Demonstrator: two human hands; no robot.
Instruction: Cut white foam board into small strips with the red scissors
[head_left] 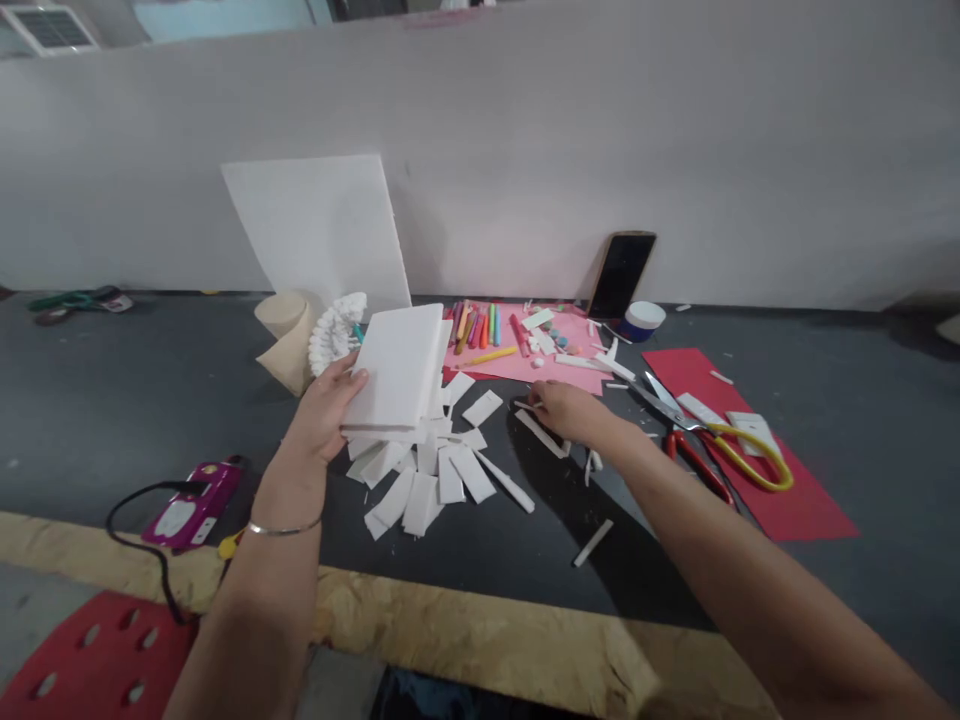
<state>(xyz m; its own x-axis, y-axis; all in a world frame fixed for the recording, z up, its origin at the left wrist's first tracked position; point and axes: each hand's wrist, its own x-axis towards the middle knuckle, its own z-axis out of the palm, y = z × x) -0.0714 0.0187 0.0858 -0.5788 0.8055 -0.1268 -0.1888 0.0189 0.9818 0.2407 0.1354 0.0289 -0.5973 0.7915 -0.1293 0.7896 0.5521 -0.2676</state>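
Note:
My left hand [326,405] grips the left side of a stack of white foam boards [397,365], thumb on the top face. Below and beside the stack lie several cut white pieces [420,495], loosely overlapping. My right hand [566,410] is at the middle of the dark table, fingers pinched together around a thin white strip [525,405]. Just under those fingers lies a longer white strip [541,434]. Another loose strip [593,542] rests nearer the front edge.
Coloured crayons [476,328] lie on pink paper [585,330]. Yellow-handled scissors [750,458] and red-handled pliers [701,468] overlap red paper [814,510]. A phone [622,272] leans on the wall beside a small jar [643,320]. A purple device [196,503] with a cable sits front left.

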